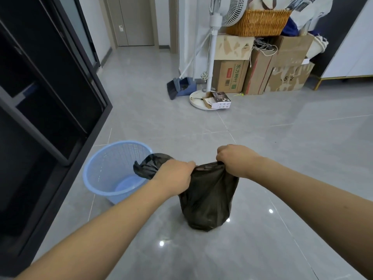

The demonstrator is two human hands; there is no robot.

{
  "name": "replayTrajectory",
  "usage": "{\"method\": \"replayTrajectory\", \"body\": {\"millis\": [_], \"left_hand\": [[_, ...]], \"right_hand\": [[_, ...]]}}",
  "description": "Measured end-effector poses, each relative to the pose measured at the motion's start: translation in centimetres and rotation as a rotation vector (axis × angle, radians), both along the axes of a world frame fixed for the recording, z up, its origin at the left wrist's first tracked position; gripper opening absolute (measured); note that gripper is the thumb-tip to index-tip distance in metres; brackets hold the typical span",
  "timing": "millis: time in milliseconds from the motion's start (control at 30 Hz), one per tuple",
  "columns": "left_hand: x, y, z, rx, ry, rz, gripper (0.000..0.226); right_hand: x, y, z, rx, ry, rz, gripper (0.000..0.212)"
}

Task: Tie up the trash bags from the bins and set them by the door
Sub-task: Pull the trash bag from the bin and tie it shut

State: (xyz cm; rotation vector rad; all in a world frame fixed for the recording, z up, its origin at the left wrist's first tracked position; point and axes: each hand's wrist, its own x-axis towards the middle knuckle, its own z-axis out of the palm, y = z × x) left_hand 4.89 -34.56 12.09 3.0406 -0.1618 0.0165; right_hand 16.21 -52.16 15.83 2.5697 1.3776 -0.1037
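A black trash bag hangs between my hands just above the grey tiled floor, its bottom bulging with contents. My left hand is shut on the bag's left rim, and a loose flap of plastic sticks out past the fist to the left. My right hand is shut on the right rim, pulling the mouth taut between the two fists. A light blue mesh bin stands on the floor just left of the bag, with no liner in it. A closed door shows at the far end of the hallway.
A dark glass-fronted cabinet runs along the left. A white standing fan, a blue broom and dustpan and a small box stand ahead. Stacked cardboard boxes with a wicker basket fill the back right.
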Motion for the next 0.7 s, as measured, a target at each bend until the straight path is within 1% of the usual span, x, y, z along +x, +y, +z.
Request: {"method": "replayTrajectory", "body": {"millis": [33, 100, 167, 233, 267, 333, 367, 400, 433, 467, 500, 533, 567, 600, 633, 700], "left_hand": [[0.2, 0.4, -0.5, -0.085, 0.014, 0.018, 0.011], [0.5, 0.8, -1.0, -0.205, 0.042, 0.050, 0.020], [0.4, 0.8, -1.1, -0.233, 0.052, 0.065, 0.023], [-0.1, 0.6, -1.1, -0.137, 0.101, 0.029, 0.028], [-0.5, 0.4, -1.0, -0.056, 0.141, 0.011, 0.037], [-1.1, 0.5, -0.8, 0.125, 0.200, 0.004, 0.064], [-1.4, 0.7, -0.5, 0.229, 0.220, 0.010, 0.075], [-1.6, 0.9, -0.2, 0.343, 0.247, 0.025, 0.076], [-1.8, 1.2, 0.1, 0.461, 0.284, 0.055, 0.066], [-1.9, 1.5, 0.3, 0.588, 0.328, 0.080, 0.047], [-2.0, 1.6, 0.5, 0.674, 0.381, 0.102, 0.029], [-2.2, 1.7, 0.5, 0.740, 0.428, 0.123, 0.025], [-2.3, 1.8, 0.6, 0.796, 0.478, 0.127, 0.028], [-2.4, 1.8, 0.6, 0.846, 0.522, 0.127, 0.031], [-2.5, 1.7, 0.6, 0.900, 0.549, 0.120, 0.034], [-2.6, 1.4, 0.6, 1.008, 0.606, 0.093, 0.036]], "right_hand": [[0.1, -0.1, 0.2, 0.022, 0.002, -0.022, 0.026], [0.1, -0.2, 0.3, 0.090, 0.030, -0.075, 0.025], [-0.2, 0.0, 0.2, 0.092, 0.035, -0.107, 0.022], [-0.5, 0.2, -0.3, 0.002, -0.021, -0.104, 0.019], [-0.6, 0.2, -0.5, -0.048, -0.061, -0.079, 0.017], [-0.8, -0.1, -1.1, -0.117, -0.113, 0.011, 0.013], [-0.9, -0.4, -1.5, -0.127, -0.130, 0.063, 0.016], [-0.9, -0.7, -1.9, -0.126, -0.145, 0.105, 0.026], [-1.0, -1.0, -2.2, -0.133, -0.159, 0.131, 0.039], [-1.1, -1.2, -2.2, -0.163, -0.170, 0.149, 0.055], [-1.2, -1.3, -2.2, -0.206, -0.158, 0.156, 0.073], [-1.4, -1.2, -2.1, -0.264, -0.130, 0.151, 0.089], [-1.5, -0.9, -2.1, -0.319, -0.112, 0.129, 0.097], [-1.6, -0.6, -2.2, -0.385, -0.115, 0.078, 0.094], [-1.6, -0.1, -2.2, -0.468, -0.132, 0.020, 0.079], [-1.8, 0.9, -2.3, -0.664, -0.166, -0.081, 0.029]]}}
